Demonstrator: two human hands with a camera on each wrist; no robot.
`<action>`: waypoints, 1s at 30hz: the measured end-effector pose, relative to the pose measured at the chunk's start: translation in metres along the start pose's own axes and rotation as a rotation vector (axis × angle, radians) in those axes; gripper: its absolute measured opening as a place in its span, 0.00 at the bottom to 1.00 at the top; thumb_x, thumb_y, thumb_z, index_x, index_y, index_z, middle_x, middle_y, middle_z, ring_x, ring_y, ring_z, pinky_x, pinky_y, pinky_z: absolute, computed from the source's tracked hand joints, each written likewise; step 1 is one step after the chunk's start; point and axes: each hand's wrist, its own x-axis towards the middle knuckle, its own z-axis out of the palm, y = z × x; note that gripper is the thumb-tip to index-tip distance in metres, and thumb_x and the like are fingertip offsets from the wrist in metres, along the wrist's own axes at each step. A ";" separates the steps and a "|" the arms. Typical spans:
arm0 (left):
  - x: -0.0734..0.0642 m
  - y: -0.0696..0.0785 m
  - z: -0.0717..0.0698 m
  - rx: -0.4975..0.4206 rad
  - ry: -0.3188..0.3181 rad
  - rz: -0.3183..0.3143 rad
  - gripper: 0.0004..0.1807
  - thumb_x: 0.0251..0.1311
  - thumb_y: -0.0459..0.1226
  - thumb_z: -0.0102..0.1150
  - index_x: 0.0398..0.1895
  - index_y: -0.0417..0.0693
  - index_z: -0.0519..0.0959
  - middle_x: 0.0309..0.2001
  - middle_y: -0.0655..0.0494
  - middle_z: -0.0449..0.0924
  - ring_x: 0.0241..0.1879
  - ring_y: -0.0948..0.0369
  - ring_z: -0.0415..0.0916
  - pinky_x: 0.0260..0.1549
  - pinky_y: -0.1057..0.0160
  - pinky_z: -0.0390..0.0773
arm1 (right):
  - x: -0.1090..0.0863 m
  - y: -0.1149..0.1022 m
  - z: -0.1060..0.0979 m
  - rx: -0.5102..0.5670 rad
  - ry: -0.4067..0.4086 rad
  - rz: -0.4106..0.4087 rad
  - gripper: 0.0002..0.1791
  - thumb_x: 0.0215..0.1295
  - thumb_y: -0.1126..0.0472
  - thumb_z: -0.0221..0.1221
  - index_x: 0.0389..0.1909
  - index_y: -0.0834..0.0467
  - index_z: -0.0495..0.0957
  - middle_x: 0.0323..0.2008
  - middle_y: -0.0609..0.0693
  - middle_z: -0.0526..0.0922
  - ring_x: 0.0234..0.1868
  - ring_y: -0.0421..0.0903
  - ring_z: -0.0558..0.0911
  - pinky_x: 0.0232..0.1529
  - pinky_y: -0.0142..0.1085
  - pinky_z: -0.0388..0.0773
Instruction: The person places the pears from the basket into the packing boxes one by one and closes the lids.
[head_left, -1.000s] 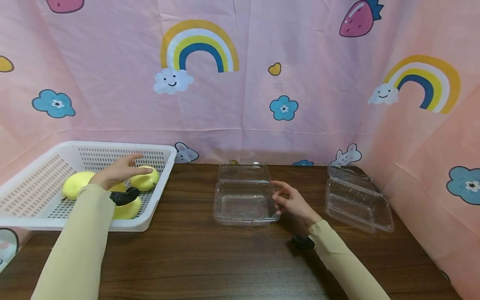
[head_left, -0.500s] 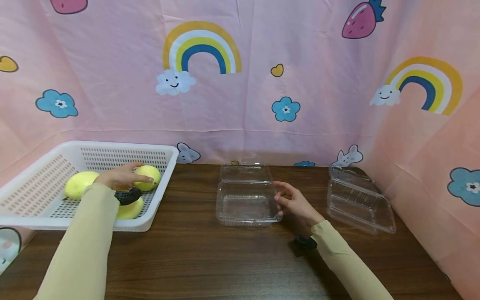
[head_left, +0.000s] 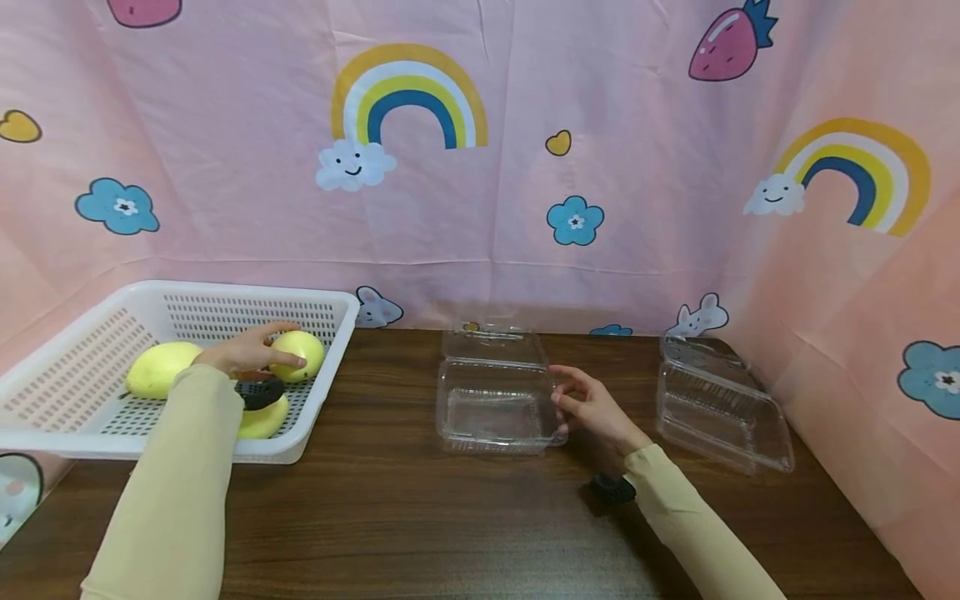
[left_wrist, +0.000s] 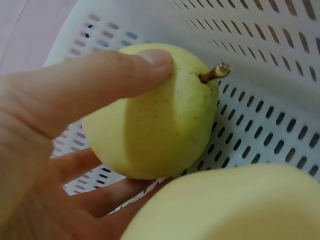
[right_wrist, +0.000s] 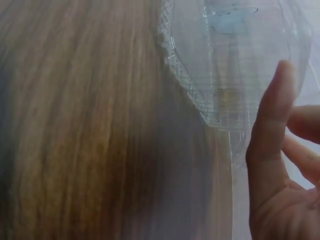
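Note:
In the head view, my left hand [head_left: 242, 350] is inside the white plastic basket [head_left: 347, 321], gripping a yellow-green pear [head_left: 302, 354] by its right wall. Seen from the left wrist, the thumb lies across the top of this pear [left_wrist: 170, 115], near its brown stem, with fingers curled beneath it. My right hand [head_left: 594, 408] holds the right edge of a clear plastic clamshell box [head_left: 491, 408], lid raised at the back. In the right wrist view, the thumb lies against the side of the box [right_wrist: 235, 65], other fingers partly out of frame.
More pears lie in the basket, one on the left [head_left: 161, 369] and one near the front [head_left: 264, 418]. A second open clamshell box [head_left: 720, 408] stands at the right on the brown wooden table [head_left: 420, 533]. A printed pink cloth [head_left: 450, 225] closes off the back and sides.
My left hand has lowered onto the pear by the right wall and its fingers have closed around it. My right hand stays at the box's edge. The head view has shifted slightly.

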 end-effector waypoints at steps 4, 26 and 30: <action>0.002 0.001 0.001 0.010 -0.023 0.011 0.49 0.63 0.38 0.60 0.73 0.31 0.38 0.64 0.18 0.43 0.59 0.33 0.60 0.52 0.42 0.71 | 0.000 -0.002 0.002 0.006 -0.010 -0.015 0.28 0.70 0.73 0.51 0.69 0.67 0.58 0.39 0.59 0.71 0.28 0.46 0.75 0.26 0.38 0.81; 0.006 0.000 0.003 -0.032 -0.036 0.123 0.49 0.57 0.37 0.64 0.74 0.36 0.44 0.57 0.29 0.58 0.42 0.50 0.71 0.35 0.55 0.78 | 0.000 0.000 0.003 -0.028 -0.001 -0.026 0.27 0.69 0.74 0.51 0.69 0.68 0.59 0.38 0.59 0.72 0.29 0.45 0.75 0.26 0.39 0.81; 0.005 0.001 0.002 -0.092 -0.030 0.150 0.46 0.61 0.36 0.61 0.75 0.38 0.43 0.57 0.28 0.57 0.40 0.53 0.74 0.35 0.55 0.80 | 0.001 -0.001 0.003 -0.020 0.004 -0.022 0.28 0.69 0.75 0.50 0.69 0.67 0.59 0.38 0.59 0.72 0.28 0.46 0.75 0.26 0.38 0.81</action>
